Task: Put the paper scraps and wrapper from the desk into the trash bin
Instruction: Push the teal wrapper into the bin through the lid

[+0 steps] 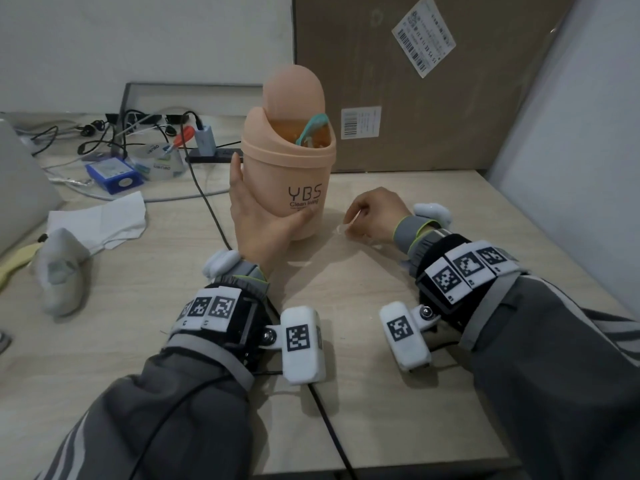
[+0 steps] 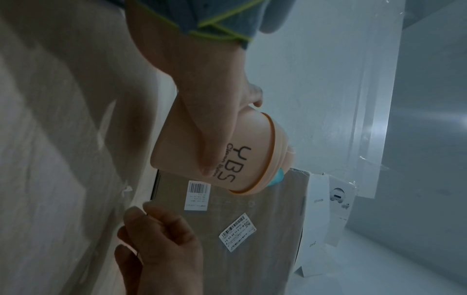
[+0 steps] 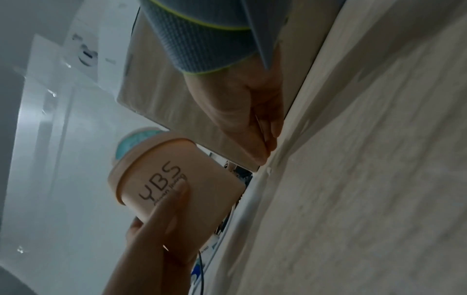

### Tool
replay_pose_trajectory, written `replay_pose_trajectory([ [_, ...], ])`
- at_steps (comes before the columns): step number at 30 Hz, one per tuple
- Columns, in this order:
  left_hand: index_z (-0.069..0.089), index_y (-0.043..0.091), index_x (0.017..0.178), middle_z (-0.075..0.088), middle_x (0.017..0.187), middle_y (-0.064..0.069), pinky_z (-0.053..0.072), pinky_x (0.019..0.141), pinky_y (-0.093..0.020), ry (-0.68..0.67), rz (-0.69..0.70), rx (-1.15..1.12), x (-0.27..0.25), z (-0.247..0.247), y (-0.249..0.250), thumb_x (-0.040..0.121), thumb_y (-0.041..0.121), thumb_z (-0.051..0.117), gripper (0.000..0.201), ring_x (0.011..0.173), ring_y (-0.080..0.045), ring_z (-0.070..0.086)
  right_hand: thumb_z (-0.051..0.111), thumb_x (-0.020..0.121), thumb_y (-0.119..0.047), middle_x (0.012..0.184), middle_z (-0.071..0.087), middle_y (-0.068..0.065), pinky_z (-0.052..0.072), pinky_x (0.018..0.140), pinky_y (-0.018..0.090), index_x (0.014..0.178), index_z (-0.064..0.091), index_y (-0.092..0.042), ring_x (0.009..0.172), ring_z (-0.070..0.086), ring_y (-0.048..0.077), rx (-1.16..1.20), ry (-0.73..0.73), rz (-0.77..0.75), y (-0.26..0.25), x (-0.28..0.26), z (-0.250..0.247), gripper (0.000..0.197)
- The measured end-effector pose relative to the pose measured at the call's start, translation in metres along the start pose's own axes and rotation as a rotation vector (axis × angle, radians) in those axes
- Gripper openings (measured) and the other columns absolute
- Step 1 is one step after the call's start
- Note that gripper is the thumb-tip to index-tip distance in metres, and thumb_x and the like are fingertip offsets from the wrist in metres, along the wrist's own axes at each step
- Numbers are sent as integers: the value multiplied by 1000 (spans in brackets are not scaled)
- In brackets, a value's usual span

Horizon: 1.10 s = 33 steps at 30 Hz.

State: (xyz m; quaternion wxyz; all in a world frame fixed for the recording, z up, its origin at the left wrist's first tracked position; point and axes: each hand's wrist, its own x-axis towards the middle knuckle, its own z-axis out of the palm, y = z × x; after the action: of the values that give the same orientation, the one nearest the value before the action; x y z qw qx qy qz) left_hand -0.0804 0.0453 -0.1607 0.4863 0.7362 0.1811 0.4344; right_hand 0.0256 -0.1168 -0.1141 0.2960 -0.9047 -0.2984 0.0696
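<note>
A peach trash bin (image 1: 287,174) marked "YBS" stands mid-desk with its swing lid tipped open. A teal wrapper (image 1: 313,128) sticks out of its mouth. My left hand (image 1: 256,209) grips the bin's lower body from the left, thumb across the front; the left wrist view shows the same hold (image 2: 209,123) on the bin (image 2: 252,159). Just right of the bin, my right hand (image 1: 356,220) is curled low on the desk and pinches a thin clear wrapper scrap (image 1: 341,229). In the right wrist view its fingertips (image 3: 265,153) touch the desk. A crumpled white paper (image 1: 100,220) lies at left.
A big cardboard box (image 1: 415,81) stands right behind the bin. At the back left are tangled cables, a blue box (image 1: 112,173) and a tape roll (image 1: 161,161). A black cable (image 1: 207,202) crosses the desk beside the bin. A grey cloth lump (image 1: 62,271) lies at left.
</note>
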Motion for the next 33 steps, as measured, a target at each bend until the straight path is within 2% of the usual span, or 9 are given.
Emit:
replay_pose_trajectory([
  [3, 6, 42, 149, 33, 155, 0, 36, 114, -52, 3, -3, 2, -1, 1, 2, 49, 55, 87, 130, 141, -21, 38, 78, 71, -15, 85, 66, 3, 48, 72, 23, 95, 71, -17, 82, 64, 20, -128, -55, 1, -6, 8, 7, 26],
  [5, 6, 40, 150, 33, 156, 0, 36, 115, -51, 3, -5, 4, -1, 2, 2, 49, 55, 87, 130, 142, -20, 37, 78, 72, -17, 86, 61, 1, 44, 76, 21, 99, 71, -15, 86, 61, 18, -165, -68, 14, -8, 13, 9, 28],
  [8, 6, 39, 151, 33, 155, -1, 36, 114, -51, -1, -15, 4, -1, 2, 3, 49, 55, 86, 131, 141, -20, 37, 77, 74, -19, 82, 64, 0, 42, 72, 20, 91, 75, -13, 79, 59, 15, -178, -76, 39, -11, 16, 11, 18],
  [12, 7, 33, 153, 35, 154, -3, 35, 114, -51, -4, -9, 11, -3, 2, 5, 48, 56, 84, 132, 141, -22, 38, 73, 76, -14, 91, 73, 4, 45, 71, 21, 84, 76, -12, 83, 65, 18, -199, -73, 32, -15, 16, 13, 9],
  [18, 7, 34, 154, 35, 154, -1, 36, 114, -51, -2, -27, 4, -4, 1, 6, 49, 53, 85, 132, 140, -20, 38, 71, 77, -12, 88, 71, 2, 40, 69, 20, 83, 74, -14, 80, 61, 16, -236, -74, 27, -15, 17, 14, 8],
  [23, 7, 30, 155, 35, 154, -2, 36, 114, -50, 2, -22, 10, -4, 1, 8, 49, 53, 83, 132, 140, -20, 38, 76, 75, -14, 86, 59, 1, 39, 73, 20, 99, 71, -17, 82, 55, 16, -144, -77, 7, -14, 13, 13, 25],
  [27, 7, 31, 154, 35, 153, -2, 36, 114, -51, -3, -24, 8, -4, 1, 8, 49, 51, 84, 132, 140, -21, 39, 74, 76, -14, 84, 62, 1, 40, 70, 22, 94, 71, -14, 80, 57, 17, -141, -128, 17, -21, 13, 17, 18],
  [30, 8, 29, 155, 36, 153, -3, 36, 114, -51, 0, -23, 6, -5, 1, 10, 48, 52, 83, 133, 139, -21, 39, 69, 79, -13, 94, 69, 7, 45, 70, 25, 93, 72, -6, 88, 63, 24, -247, -118, 37, -25, 16, 21, 16],
  [33, 8, 28, 155, 36, 152, -3, 36, 114, -50, -3, -17, 1, -5, 1, 10, 48, 52, 83, 133, 139, -21, 39, 67, 80, -11, 96, 71, 10, 48, 72, 26, 92, 71, -5, 87, 65, 25, -265, -116, 54, -26, 19, 24, 14],
])
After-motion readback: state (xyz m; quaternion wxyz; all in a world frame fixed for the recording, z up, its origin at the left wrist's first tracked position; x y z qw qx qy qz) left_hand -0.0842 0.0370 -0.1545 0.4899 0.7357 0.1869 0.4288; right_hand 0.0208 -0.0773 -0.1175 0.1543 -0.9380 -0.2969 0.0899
